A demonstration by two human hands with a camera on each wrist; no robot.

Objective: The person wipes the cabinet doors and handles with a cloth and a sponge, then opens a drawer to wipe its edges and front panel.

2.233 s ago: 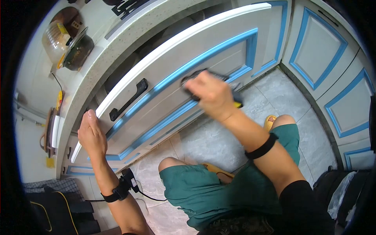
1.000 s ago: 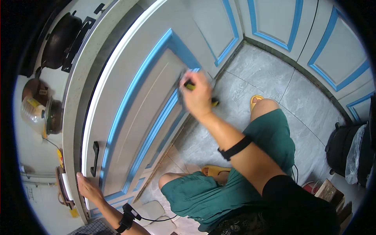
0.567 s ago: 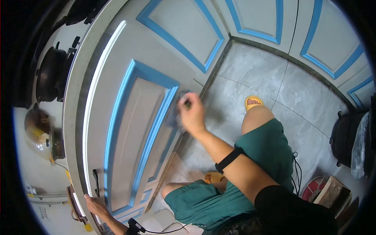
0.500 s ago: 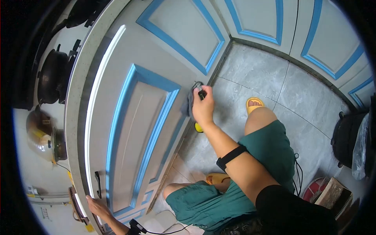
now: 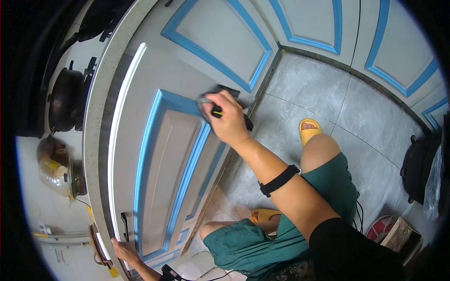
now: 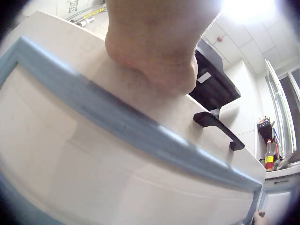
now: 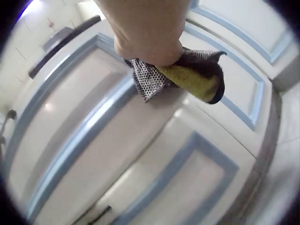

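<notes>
My right hand grips a crumpled cleaning cloth against the right end of a pale drawer front with blue moulding. In the right wrist view the cloth shows a grey mesh face and a yellow patch, hanging out on both sides of the hand. My left hand holds the white top edge of the drawer front near its left end, just below the black handle; its fingers are mostly hidden. The heel of the left hand lies over that edge in the left wrist view.
A stone counter edge runs along the left, with a dark pan and a pot on it. More cabinet doors stand ahead. A black bag and a carton stand on the right.
The head view has turned, showing more cabinets. My right hand has moved the cloth along the front to the upper right corner of its blue moulding. The left hand stays at the edge.
</notes>
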